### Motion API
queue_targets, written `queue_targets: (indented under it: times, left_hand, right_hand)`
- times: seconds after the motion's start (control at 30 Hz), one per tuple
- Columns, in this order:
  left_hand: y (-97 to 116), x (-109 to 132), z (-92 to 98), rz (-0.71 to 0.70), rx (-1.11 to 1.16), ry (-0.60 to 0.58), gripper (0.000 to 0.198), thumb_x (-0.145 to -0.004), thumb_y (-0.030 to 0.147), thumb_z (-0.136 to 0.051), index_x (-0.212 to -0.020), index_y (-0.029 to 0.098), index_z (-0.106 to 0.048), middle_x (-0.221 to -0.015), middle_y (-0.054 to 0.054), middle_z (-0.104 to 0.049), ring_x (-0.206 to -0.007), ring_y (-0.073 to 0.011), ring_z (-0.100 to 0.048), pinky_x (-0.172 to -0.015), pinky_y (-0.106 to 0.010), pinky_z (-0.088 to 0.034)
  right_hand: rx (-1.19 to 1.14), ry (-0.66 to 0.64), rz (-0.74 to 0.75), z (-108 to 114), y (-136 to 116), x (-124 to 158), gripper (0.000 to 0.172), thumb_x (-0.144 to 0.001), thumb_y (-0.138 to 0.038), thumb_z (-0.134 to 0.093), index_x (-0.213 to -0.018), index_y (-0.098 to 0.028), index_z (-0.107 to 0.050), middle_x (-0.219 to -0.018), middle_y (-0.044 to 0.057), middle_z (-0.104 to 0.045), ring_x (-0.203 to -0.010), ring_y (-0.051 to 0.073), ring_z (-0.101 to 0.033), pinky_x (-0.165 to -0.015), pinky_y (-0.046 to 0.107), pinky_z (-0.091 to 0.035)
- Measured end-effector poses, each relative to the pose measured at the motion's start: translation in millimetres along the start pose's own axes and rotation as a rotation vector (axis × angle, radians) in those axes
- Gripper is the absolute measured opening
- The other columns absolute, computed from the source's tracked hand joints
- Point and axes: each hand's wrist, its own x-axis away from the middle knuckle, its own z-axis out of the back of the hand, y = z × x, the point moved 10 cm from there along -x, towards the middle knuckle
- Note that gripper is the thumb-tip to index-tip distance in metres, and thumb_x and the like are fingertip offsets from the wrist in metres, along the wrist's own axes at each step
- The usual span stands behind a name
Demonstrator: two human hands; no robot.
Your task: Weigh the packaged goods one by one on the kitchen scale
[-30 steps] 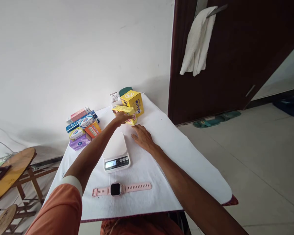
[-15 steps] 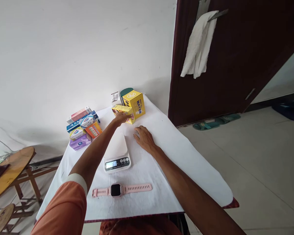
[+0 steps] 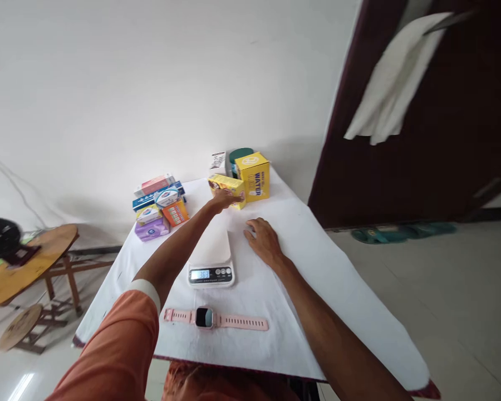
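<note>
My left hand [image 3: 225, 199] reaches to the far part of the table, its fingers against the front of a small yellow box [image 3: 229, 182] with printed pictures. That box stands beside a larger yellow carton [image 3: 257, 179] marked WATER. My right hand [image 3: 264, 239] lies on the white cloth right of the scale, fingers loosely bent and apart, holding nothing. Under my left forearm stands a white kitchen scale [image 3: 211, 250] with bare plate; its lit display seems to read 363. In front of it lies a pink smartwatch [image 3: 204, 318], strap spread out.
At the far left of the white-clothed table [image 3: 338, 312], several small boxes are piled, among them a purple pack [image 3: 152, 229] and an orange box [image 3: 176, 213]. A white box [image 3: 217, 163] and a green-lidded container [image 3: 241, 153] stand at the back. A wooden stool [image 3: 20, 327] is leftward.
The camera view has turned and tilted, so the table's things sit further right. My left hand stays at the small yellow box; my right hand keeps its place by the scale.
</note>
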Motion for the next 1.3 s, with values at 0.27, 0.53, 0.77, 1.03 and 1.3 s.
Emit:
queue_targets:
  times: [0.27,0.53,0.77,1.03,1.3]
  left_hand:
    - [21.3,98.8,78.8,-0.347,-0.327,0.228,0.083,-0.076,0.042,-0.088,-0.146,0.02,-0.05,-0.144,-0.018,-0.055,-0.116,-0.0282,-0.065,-0.097,-0.042,-0.056]
    - [-42.9,184.9,251.7,-0.103,-0.942,0.649,0.068,-0.083,0.033,-0.076,-0.144,0.021,-0.047,-0.139,-0.018,-0.052,-0.133,-0.037,-0.051,-0.108,-0.053,-0.047]
    - [-100.6,180.0,278.7,0.101,-1.07,0.489,0.086,-0.078,0.053,-0.079,-0.15,0.028,-0.041,-0.155,-0.018,-0.04,-0.138,-0.0413,-0.046,-0.11,-0.057,-0.041]
    - [-89.8,161.8,289.8,0.163,-1.102,0.432,0.094,-0.066,0.065,-0.084,-0.141,0.021,-0.05,-0.142,-0.021,-0.046,-0.133,-0.0443,-0.044,-0.109,-0.055,-0.04]
    - [-81.9,164.9,305.9,0.107,-0.956,0.47,0.064,-0.061,0.053,-0.086,-0.11,0.02,-0.059,-0.121,-0.014,-0.061,-0.116,-0.0359,-0.057,-0.098,-0.047,-0.049]
  right_hand:
    - [-0.009,0.044,0.073,-5.3,6.4,1.8,0.023,-0.087,-0.024,-0.058,-0.105,-0.016,-0.069,-0.1,0.013,-0.07,-0.091,0.028,-0.064,-0.089,0.042,-0.052]
    - [-0.025,0.05,0.099,-5.9,8.3,3.2,0.02,-0.086,-0.028,-0.059,-0.101,-0.019,-0.069,-0.097,0.012,-0.069,-0.089,0.028,-0.063,-0.087,0.044,-0.051]
    - [-0.045,0.053,0.085,-4.5,11.3,4.4,0.021,-0.086,-0.029,-0.058,-0.101,-0.02,-0.069,-0.095,0.01,-0.068,-0.088,0.028,-0.063,-0.086,0.044,-0.052]
    - [-0.042,0.04,0.073,-2.6,8.9,4.7,0.02,-0.086,-0.03,-0.058,-0.098,-0.019,-0.069,-0.097,0.012,-0.069,-0.089,0.028,-0.064,-0.087,0.046,-0.052]
    - [-0.042,0.031,0.09,-0.8,3.8,3.3,0.011,-0.087,-0.028,-0.057,-0.087,-0.021,-0.066,-0.096,0.012,-0.069,-0.091,0.028,-0.064,-0.088,0.045,-0.052]
